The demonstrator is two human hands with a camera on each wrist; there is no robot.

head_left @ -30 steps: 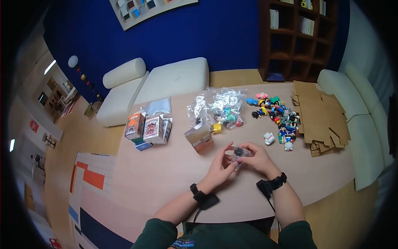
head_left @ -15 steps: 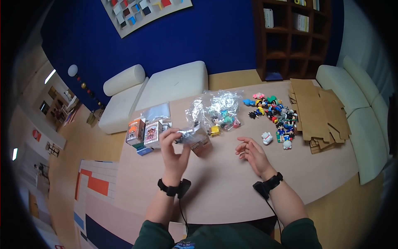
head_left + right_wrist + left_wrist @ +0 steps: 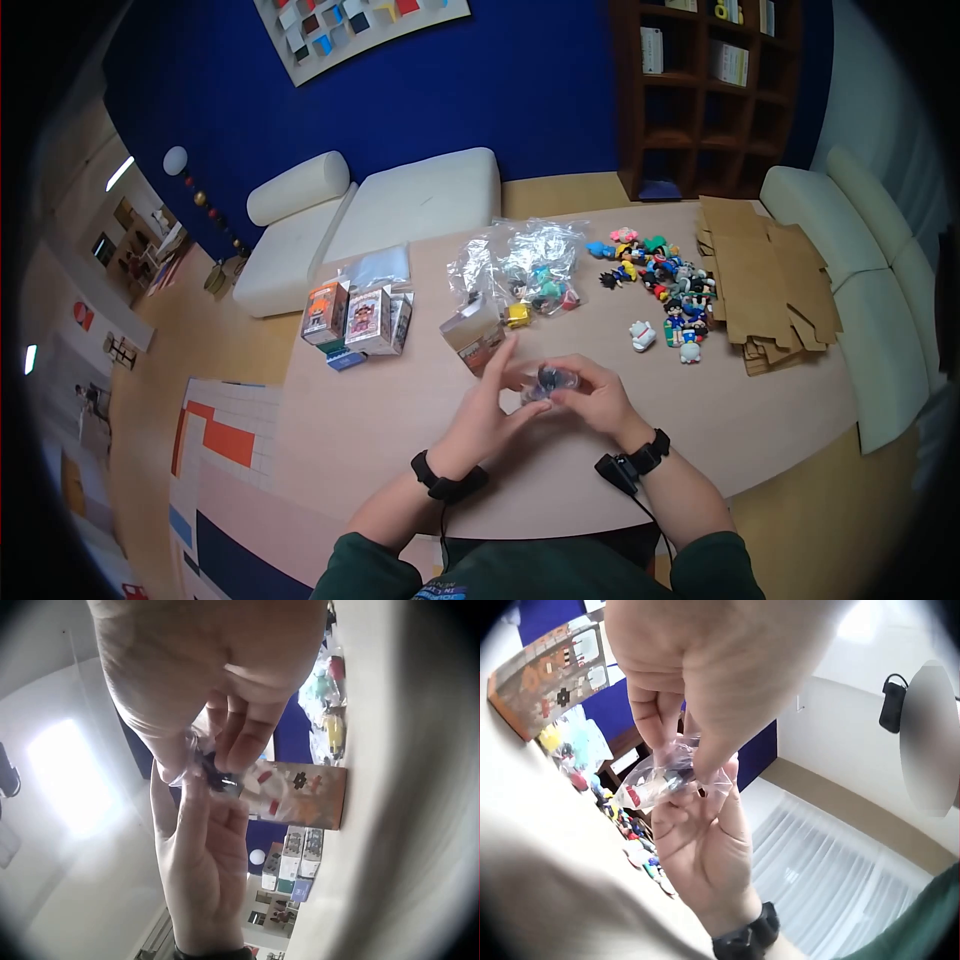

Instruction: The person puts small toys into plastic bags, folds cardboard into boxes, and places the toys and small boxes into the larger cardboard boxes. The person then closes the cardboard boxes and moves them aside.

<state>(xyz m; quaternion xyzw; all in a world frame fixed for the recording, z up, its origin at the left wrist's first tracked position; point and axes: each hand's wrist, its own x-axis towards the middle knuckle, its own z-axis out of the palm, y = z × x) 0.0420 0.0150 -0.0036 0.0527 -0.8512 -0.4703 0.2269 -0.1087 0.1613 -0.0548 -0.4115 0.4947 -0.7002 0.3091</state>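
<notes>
Both hands hold a small figurine in a clear plastic bag (image 3: 548,382) above the near middle of the table. The left hand (image 3: 482,418) pinches the bag from the left, its forefinger raised. From the right, the right hand (image 3: 600,398) pinches it between thumb and fingers. Dark, white and red parts of the figurine (image 3: 649,787) show through the wrinkled plastic in the left wrist view; fingers cover the rest. Just beyond the left hand stands an opened printed box (image 3: 474,336), its printed side (image 3: 300,796) facing the right wrist camera.
Several closed figurine boxes (image 3: 368,322) stand at the left, by flat clear bags (image 3: 378,268). Crumpled plastic bags (image 3: 545,245) lie at the back, near a yellow figure (image 3: 517,316). Loose figurines (image 3: 680,290) are heaped at the right, beside flattened cardboard (image 3: 765,270). A white figurine (image 3: 642,336) lies apart.
Half a second ago the left hand held the bagged figurine up by the opened box, away from the right hand. Now it is back at the middle, and both hands pinch the bag again.
</notes>
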